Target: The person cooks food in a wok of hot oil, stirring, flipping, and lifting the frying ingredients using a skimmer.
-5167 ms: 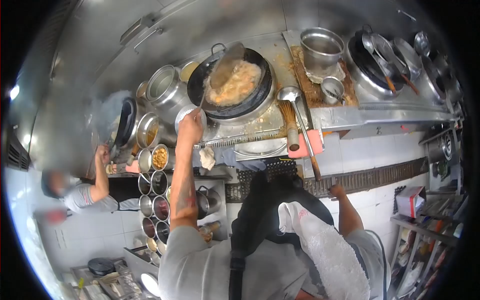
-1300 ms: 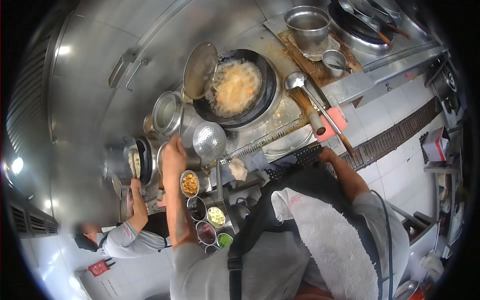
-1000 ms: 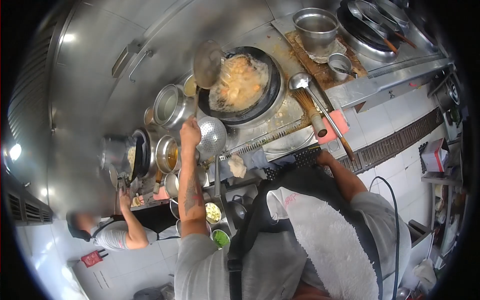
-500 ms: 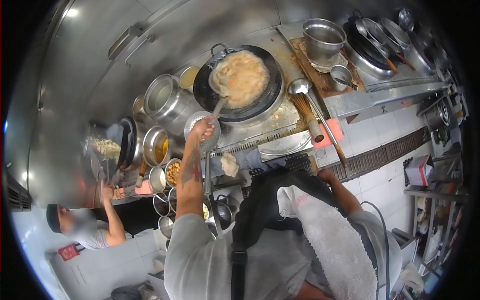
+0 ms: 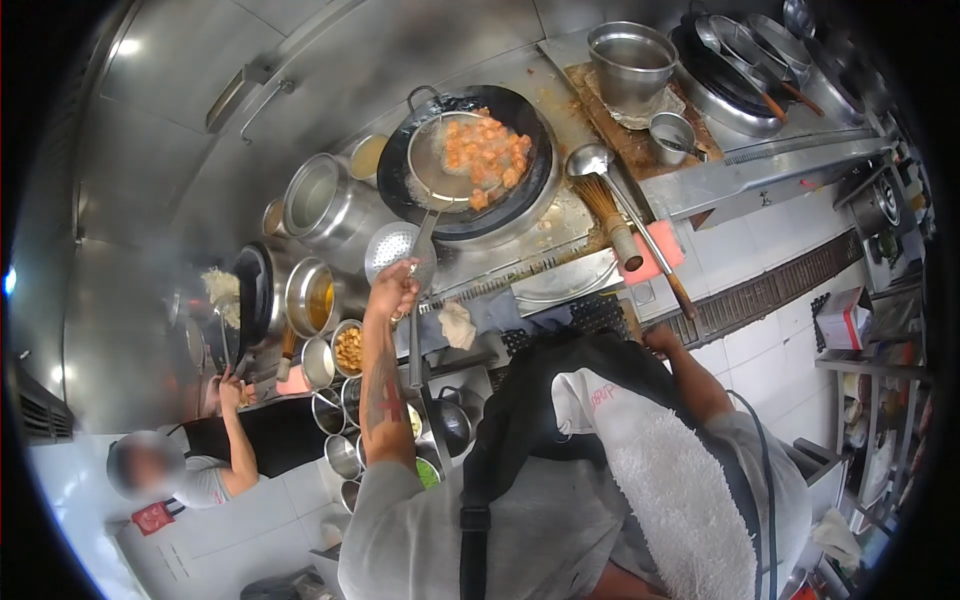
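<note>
My left hand (image 5: 393, 290) is wrapped around the handle of a round mesh strainer (image 5: 428, 158). The strainer sits tilted in a black wok (image 5: 397, 196), and its mesh shows on the left. Orange-brown fried pieces (image 5: 485, 150) lie on the right of the strainer and beside it, with some steam or bubbling oil around them. Just beyond my left hand rests a perforated ladle (image 5: 390, 245). My right hand (image 5: 661, 341) hangs low by the counter's front edge, fingers curled; whatever they may grip is hidden.
Right of the wok lie a metal ladle (image 5: 588, 160) and a bamboo brush (image 5: 622, 240). Pots (image 5: 325, 205) and bowls of ingredients (image 5: 348, 347) stand to the left. A co-worker (image 5: 215, 475) handles another wok farther left. A large pot (image 5: 632, 70) stands at back right.
Pale foam covered the wok before; now the strainer and orange-brown pieces show clearly. My left hand has come slightly back toward me. The co-worker has tossed or lifted food at the left.
</note>
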The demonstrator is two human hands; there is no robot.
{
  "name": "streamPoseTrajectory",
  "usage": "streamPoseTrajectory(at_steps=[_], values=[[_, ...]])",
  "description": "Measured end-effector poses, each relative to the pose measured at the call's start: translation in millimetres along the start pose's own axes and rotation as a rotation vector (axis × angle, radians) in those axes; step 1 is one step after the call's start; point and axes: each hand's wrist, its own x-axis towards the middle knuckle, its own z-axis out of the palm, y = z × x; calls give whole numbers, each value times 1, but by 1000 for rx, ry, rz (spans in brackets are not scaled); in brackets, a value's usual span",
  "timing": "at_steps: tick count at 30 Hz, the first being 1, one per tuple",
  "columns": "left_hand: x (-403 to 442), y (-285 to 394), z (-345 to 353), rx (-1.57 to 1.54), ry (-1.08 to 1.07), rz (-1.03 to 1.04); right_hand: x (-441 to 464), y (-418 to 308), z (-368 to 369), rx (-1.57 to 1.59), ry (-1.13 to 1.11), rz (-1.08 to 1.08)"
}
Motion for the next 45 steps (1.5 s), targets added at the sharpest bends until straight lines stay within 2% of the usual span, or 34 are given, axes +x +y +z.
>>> streamPoseTrajectory(at_steps=[2, 3, 4, 6, 10, 12, 13, 15, 16, 18, 19, 21, 22, 24, 25, 27, 28, 29, 30, 32, 33, 34, 36, 38, 39, 40, 41, 42, 45], values=[[-14, 13, -2, 20, 69, 10, -2, -6, -7, -446, -92, -213], [-20, 21, -1, 52, 139, 35, -11, -18, -15, -16, -140, 137], [-22, 27, 1, 84, 207, 61, -8, -17, -13, -14, -145, 130], [-9, 32, 3, 109, 233, 33, 6, -2, -2, -324, -110, -53], [7, 21, -7, 206, 303, 138, 37, 11, 9, -355, -109, -157], [3, 20, 7, 675, 542, 344, 27, -11, -2, -242, -15, -12], [-4, 24, 13, 675, 537, 342, 25, -12, -4, -241, -17, -7], [-27, 36, 27, 1095, 742, 744, 20, -8, -6, -60, -52, -31], [-41, 43, 37, 1092, 733, 742, 25, 7, 3, -59, -54, -22], [-76, 59, 62, 975, 762, 779, 39, 47, 30, -408, 20, -310], [-95, 65, 76, 974, 754, 781, 22, 34, 21, -406, 21, -303], [-125, 69, 98, 757, 725, 546, -28, -7, -9, 369, -121, 398], [-119, 58, 96, 752, 719, 553, -35, -8, -9, 371, -113, 402], [-90, 15, 84, 832, 725, 707, -35, 28, 13, -294, -139, 139], [-65, 5, 75, 974, 644, 665, -18, 71, 47, -410, -5, -38], [-5, -6, 57, 998, 492, 585, -60, 28, 13, -442, -59, -47], [0, -5, 56, 979, 508, 580, -71, 8, -6, -456, -100, -60], [4, 0, 55, 918, 605, 636, -72, 12, -5, -411, 53, -64], [7, 4, 56, 853, 701, 693, -65, 13, -9, -431, 62, -67], [-32, 15, 66, 825, 738, 731, -34, 35, -3, -767, 181, -190], [-55, 18, 70, 792, 748, 654, -12, 61, 2, -686, 294, -418], [-71, 16, 70, 760, 756, 575, -26, 31, -28, -582, 117, -410], [-57, -3, 57, 760, 779, 615, -20, 5, -36, -51, 67, 19], [-16, -11, 41, 1049, 624, 556, 2, -1, -31, -137, 39, -42], [-11, -3, 40, 1062, 621, 541, 16, -5, -22, -207, 19, -98], [-4, 15, 46, 964, 636, 586, 31, -11, -24, -277, 18, -155], [-1, 29, 54, 862, 652, 631, 20, -43, -40, -218, 133, -154], [-5, 35, 58, 875, 656, 637, 10, -78, -52, -154, 244, -154], [-28, 42, 72, 786, 797, 820, 48, -115, -47, -136, 314, -123]])
